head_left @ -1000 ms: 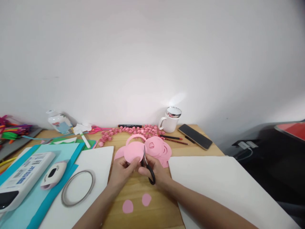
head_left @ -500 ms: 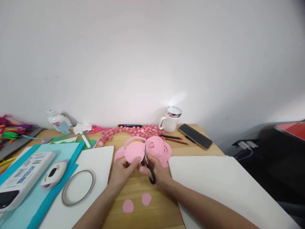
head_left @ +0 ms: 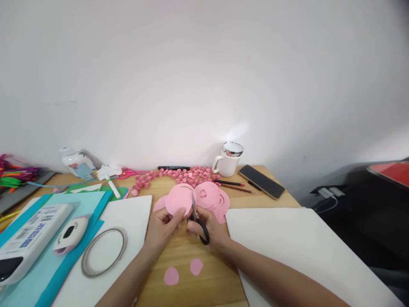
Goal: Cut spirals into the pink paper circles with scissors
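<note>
Between the thumb and fingers of my left hand [head_left: 164,226] is a round pink paper disc [head_left: 178,198]. My right hand [head_left: 207,224] is closed round black-handled scissors [head_left: 203,232], whose blades point away from me and lie against the disc's right edge. Whether the blades are parted is hard to make out. Behind the disc lie overlapping pink paper circles [head_left: 220,209], some with holes or slits cut in them. Closer to me, two small pink paper pieces [head_left: 171,276] rest on the wooden table [head_left: 191,294].
Small pink rolled paper pieces [head_left: 182,174] lie along the wall, beside a white mug [head_left: 228,160], pencils [head_left: 236,188] and a phone [head_left: 262,182]. To the left are a tape ring [head_left: 84,260], blue paper [head_left: 96,200] and a white boxy device [head_left: 32,243]. A white sheet [head_left: 287,234] covers the right.
The pink disc has tilted up and shifted slightly away from me, covering more of the ring-shaped paper behind it. The scissors have stayed at its right edge.
</note>
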Demonstrator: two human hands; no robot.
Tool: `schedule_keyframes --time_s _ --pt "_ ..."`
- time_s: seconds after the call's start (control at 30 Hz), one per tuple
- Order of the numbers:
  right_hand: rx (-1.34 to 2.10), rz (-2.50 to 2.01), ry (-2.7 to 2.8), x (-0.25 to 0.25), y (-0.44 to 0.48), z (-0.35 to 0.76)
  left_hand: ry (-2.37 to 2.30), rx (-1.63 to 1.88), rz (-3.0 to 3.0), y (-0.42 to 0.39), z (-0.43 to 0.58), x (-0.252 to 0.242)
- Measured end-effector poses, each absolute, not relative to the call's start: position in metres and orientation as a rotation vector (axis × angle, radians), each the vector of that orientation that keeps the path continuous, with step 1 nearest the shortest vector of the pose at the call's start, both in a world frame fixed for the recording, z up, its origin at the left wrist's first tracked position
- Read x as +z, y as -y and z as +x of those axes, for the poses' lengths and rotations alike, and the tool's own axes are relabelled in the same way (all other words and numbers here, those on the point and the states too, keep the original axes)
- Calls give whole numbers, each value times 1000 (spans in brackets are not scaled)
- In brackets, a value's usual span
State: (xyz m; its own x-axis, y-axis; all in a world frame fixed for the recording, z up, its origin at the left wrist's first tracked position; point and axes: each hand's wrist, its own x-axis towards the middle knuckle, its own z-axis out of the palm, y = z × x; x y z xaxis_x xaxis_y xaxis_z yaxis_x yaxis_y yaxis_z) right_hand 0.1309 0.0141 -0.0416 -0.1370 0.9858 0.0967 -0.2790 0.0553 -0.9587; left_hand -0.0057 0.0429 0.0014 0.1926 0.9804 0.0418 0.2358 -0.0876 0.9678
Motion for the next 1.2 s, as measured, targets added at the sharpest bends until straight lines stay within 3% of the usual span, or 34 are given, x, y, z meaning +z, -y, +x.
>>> schedule_keyframes --time_s 1.2 --pt "1447 -829 1153 -38 -12 130 -1176 990 1351 -45 -7 -10"
